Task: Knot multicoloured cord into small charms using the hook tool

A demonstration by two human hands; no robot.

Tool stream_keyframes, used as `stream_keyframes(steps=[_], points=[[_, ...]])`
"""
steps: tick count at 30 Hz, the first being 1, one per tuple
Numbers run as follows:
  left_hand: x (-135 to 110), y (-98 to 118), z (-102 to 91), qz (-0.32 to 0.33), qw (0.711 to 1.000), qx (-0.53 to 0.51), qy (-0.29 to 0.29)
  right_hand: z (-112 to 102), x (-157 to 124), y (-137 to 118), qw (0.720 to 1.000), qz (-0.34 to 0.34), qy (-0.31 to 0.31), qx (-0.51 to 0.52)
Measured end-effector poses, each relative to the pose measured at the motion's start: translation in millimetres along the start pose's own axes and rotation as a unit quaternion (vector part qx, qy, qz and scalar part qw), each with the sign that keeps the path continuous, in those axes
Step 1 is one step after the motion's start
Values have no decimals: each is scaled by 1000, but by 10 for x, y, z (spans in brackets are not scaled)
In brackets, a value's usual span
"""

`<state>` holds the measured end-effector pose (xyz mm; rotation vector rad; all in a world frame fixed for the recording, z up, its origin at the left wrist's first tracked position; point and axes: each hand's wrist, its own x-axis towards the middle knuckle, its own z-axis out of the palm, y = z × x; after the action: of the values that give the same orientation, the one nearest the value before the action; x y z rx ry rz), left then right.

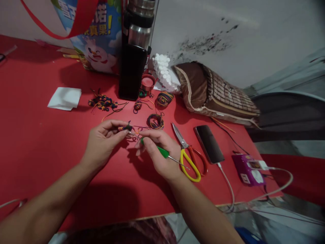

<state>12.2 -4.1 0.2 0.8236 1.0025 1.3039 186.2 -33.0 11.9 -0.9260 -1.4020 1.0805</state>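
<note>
Between the thumb and fingers of my left hand (104,140) is a small piece of multicoloured crochet work (124,128), dark with purple and orange. My right hand (162,149) grips a crochet hook (162,151) by its green handle, with metal shafts at both ends. The front shaft of the hook meets the crochet piece at my left fingertips; whether its tip is inside a loop is too small to tell. Yarn strands run from the piece towards a loose coil of dark yarn (155,121) just beyond my hands.
Scissors (186,149) with yellow and red handles lie right of my right hand, beside a charging phone (209,144) and a purple power box (248,169). Farther back are knotted yarn pieces (103,101), a yarn ball (164,98), an upright black phone (132,73) and a brown cushion (195,84).
</note>
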Motion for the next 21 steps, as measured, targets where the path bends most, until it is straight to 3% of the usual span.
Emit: stream_keyframes(steps=[21], points=[[-45, 21, 43, 17, 998, 62, 8, 12, 5, -43, 999, 24, 21, -24]])
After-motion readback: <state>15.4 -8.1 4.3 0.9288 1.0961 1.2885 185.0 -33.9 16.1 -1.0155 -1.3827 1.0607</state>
